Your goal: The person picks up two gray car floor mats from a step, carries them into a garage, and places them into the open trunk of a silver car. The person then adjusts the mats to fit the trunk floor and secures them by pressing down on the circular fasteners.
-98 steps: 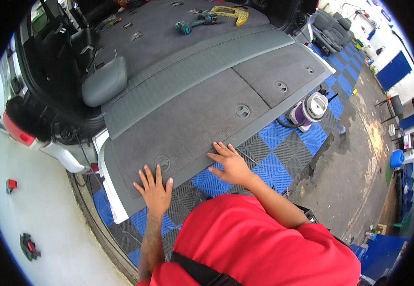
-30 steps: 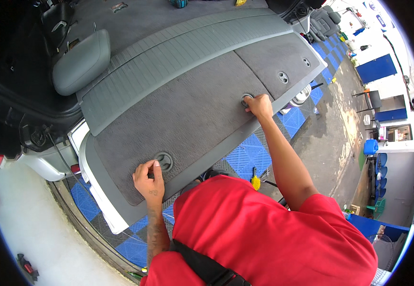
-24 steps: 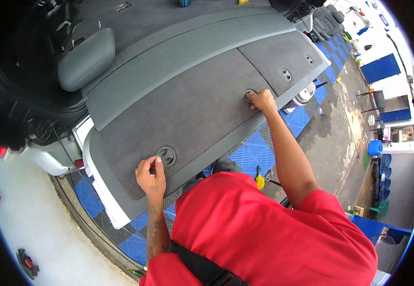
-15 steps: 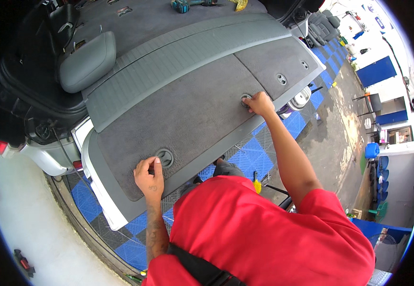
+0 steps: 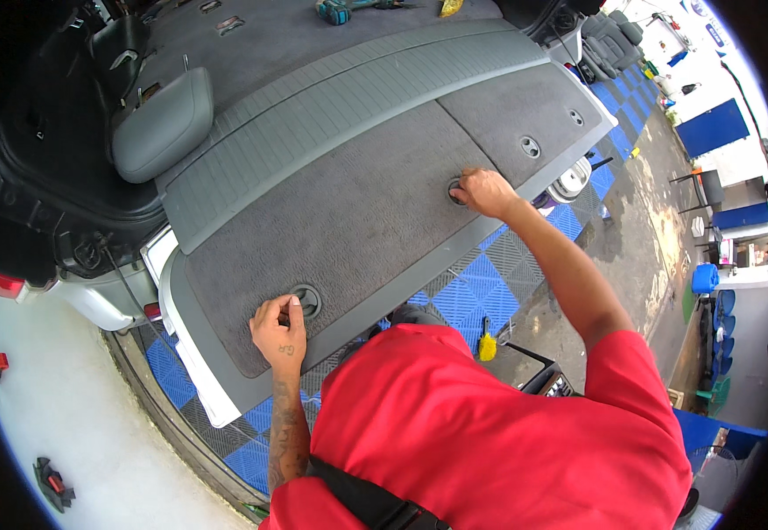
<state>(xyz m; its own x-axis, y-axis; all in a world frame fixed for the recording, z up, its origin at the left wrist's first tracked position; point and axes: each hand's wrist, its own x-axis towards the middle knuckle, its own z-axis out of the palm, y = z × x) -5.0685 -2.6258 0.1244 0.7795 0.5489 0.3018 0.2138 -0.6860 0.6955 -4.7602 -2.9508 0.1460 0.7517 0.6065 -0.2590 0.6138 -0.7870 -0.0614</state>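
A dark grey carpeted panel covers the lowered tailgate in front of me. My right hand pinches a round recessed latch near the panel's right part, its fingers hiding much of the latch. At the near left, my left hand is closed, fingers bunched and thumb bent, right at the left rim of a second round latch. That latch's middle shows uncovered. Whether anything small sits between the left fingertips, I cannot make out.
A grey headrest lies at the left of the ribbed sill. A teal cordless drill rests farther in on the cargo floor. A yellow brush and a vacuum-like canister stand beyond the tailgate on blue and grey floor tiles.
My right hand has tilted slightly over its latch, with the wrist and forearm shifted right. The left hand stays by its latch. The whole view has shifted a little.
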